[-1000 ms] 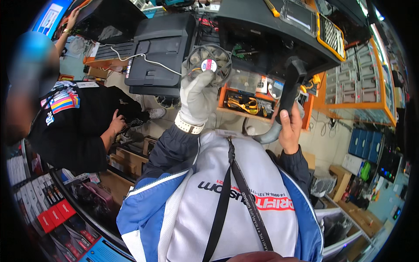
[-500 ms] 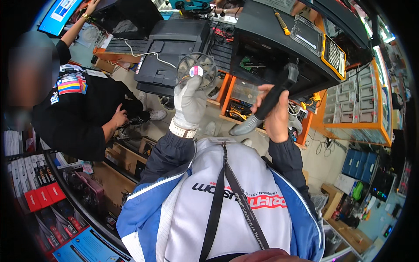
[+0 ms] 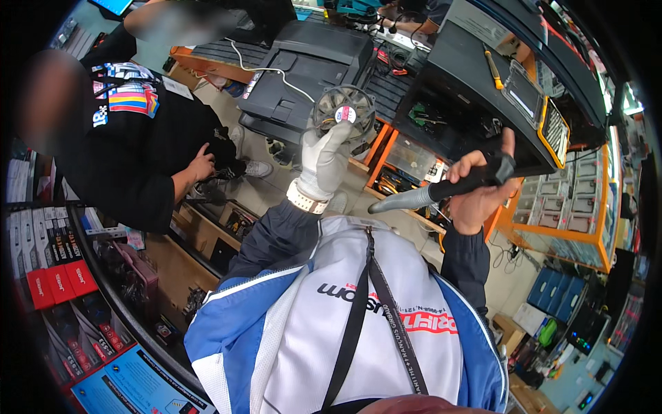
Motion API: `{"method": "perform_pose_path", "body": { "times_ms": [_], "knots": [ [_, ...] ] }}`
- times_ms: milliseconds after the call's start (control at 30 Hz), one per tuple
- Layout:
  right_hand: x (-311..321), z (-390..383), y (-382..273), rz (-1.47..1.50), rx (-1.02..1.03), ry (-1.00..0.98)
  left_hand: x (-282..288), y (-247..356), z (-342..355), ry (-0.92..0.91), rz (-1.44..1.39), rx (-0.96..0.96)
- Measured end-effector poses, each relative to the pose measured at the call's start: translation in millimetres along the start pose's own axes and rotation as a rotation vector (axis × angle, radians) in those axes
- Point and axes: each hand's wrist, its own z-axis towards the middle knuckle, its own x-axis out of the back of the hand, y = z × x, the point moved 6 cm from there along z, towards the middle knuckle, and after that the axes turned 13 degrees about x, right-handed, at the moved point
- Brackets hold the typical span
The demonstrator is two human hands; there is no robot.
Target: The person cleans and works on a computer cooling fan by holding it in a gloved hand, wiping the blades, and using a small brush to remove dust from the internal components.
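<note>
Your left hand (image 3: 322,162), one grey-white fabric glove pulled over it, is pinched closed on one fan (image 3: 345,115), thumb up against the hub. From the head view, that fan sits up in front of you, just off the near corner of one boxy, matte black printer (image 3: 303,76). It's a round, smoky plastic ring with a round pink-and-white sticker at its centre; the blades are too blurred to count. One pale strap (image 3: 307,198) with small holes circles that wrist.

Over on the other side, your bare right hand (image 3: 483,203) is palm up and half open, fingers loosely curled round one black handle (image 3: 476,181), one digit poking up past it. One smooth, tubular grey hose (image 3: 403,200) runs off the handle towards your middle, well below the fan.

Beyond it stands one black, box-shaped computer case (image 3: 469,62), its near side open and dark inside. Up top you've got one slim yellow-and-black screwdriver (image 3: 494,70), and near it one yellow-edged bit set (image 3: 554,131) packed with metal pieces. One white cable (image 3: 289,84) curves across the printer.

To your left, one co-worker (image 3: 131,179) in black fabric stands near the display, where three glossy red boxes (image 3: 62,284) sit in a row.
</note>
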Motion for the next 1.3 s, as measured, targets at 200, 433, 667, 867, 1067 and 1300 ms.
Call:
{"method": "perform_pose_path", "body": {
  "times_ms": [200, 433, 667, 867, 1067, 1300],
  "knots": [
    [-11, -6, -19, -0.187, 0.355, -0.173, 0, 7, 3, 0.066, -0.021, 0.06],
    [-8, -5, 14, -0.286, 0.284, -0.214, 12, 2, -7, 0.175, -0.019, 0.168],
    [-16, -12, 25, -0.293, 0.016, -0.132, 11, -3, -18, 0.023, 0.025, 0.074],
    [-15, -6, 29, -0.346, -0.054, -0.156, 12, -8, -22, 0.042, 0.098, 0.051],
    [3, -8, 48, -0.327, -0.158, -0.177, 15, -10, -15, 0.014, 0.167, 0.007],
    [-2, -30, 72, -0.569, -0.516, -0.414, -12, -3, 10, -0.022, 0.259, 0.001]
  ]
}}
